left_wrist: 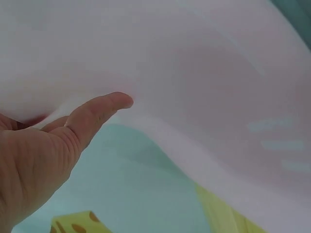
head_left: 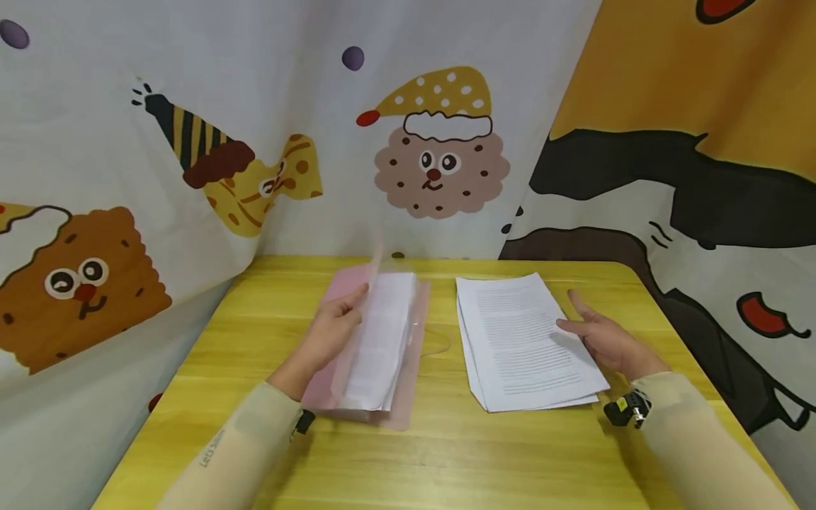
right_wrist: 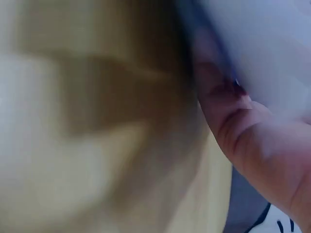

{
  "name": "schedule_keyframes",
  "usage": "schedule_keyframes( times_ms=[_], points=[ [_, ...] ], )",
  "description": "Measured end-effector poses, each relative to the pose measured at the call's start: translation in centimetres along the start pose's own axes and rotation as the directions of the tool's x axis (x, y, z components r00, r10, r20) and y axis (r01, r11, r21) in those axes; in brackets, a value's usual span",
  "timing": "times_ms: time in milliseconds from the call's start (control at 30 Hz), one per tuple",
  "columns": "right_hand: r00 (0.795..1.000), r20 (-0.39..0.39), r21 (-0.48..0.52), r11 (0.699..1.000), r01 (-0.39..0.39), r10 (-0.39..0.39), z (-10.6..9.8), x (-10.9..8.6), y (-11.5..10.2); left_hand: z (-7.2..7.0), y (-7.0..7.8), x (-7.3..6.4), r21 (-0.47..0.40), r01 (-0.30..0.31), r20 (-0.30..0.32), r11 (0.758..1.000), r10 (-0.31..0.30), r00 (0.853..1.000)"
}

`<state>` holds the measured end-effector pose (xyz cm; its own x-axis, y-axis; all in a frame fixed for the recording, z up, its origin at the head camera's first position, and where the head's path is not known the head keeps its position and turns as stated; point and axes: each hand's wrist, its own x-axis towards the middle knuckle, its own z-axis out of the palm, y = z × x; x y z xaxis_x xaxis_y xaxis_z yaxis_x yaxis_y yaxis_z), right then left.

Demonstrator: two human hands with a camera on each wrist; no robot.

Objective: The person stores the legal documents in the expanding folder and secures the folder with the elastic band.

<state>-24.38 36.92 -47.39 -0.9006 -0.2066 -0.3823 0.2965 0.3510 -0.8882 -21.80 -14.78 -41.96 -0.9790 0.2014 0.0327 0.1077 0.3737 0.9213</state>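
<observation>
My left hand (head_left: 331, 327) pinches the raised translucent pink cover of a plastic document folder (head_left: 417, 361), thumb on the near side. In the left wrist view the thumb (left_wrist: 99, 111) lies along the pale sheet of the cover (left_wrist: 209, 87), and the other fingers are mostly hidden. Inside the folder lies a stack of white papers (head_left: 382, 340). To its right is a second stack of printed papers (head_left: 523, 340), edges slightly fanned. My right hand (head_left: 612, 341) grips that stack's right edge, thumb over the top sheet; the right wrist view is blurred there.
A yellow wood-grain table (head_left: 408, 464) bears everything. A thin elastic loop (head_left: 440, 342) lies beside the folder's right edge. A curtain with cartoon prints (head_left: 440, 170) hangs right behind the table's far edge and along its sides.
</observation>
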Motion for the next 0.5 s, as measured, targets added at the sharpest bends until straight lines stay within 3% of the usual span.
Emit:
schedule_keyframes(
  times_ms=[133,233,367,500],
  points=[
    [0.997,0.074,0.042,0.999,-0.004,0.001,2.4,0.1,-0.2,0.8,-0.4,-0.2,0.034,0.026,0.016,0.999,-0.027,1.000],
    [0.993,0.116,0.155,0.988,-0.026,0.008,4.7,0.6,-0.6,1.2,-0.6,-0.1,0.040,0.012,0.012,0.999,-0.013,1.000],
    [0.993,0.119,0.227,0.973,-0.051,0.024,8.1,1.3,-1.0,1.7,-1.0,0.0,0.035,0.012,0.016,0.999,-0.012,1.000],
    [1.000,-0.005,0.073,0.997,0.010,-0.010,10.1,1.8,-1.2,2.0,-1.0,0.2,0.046,0.018,0.016,0.999,-0.018,1.000]
  ],
)
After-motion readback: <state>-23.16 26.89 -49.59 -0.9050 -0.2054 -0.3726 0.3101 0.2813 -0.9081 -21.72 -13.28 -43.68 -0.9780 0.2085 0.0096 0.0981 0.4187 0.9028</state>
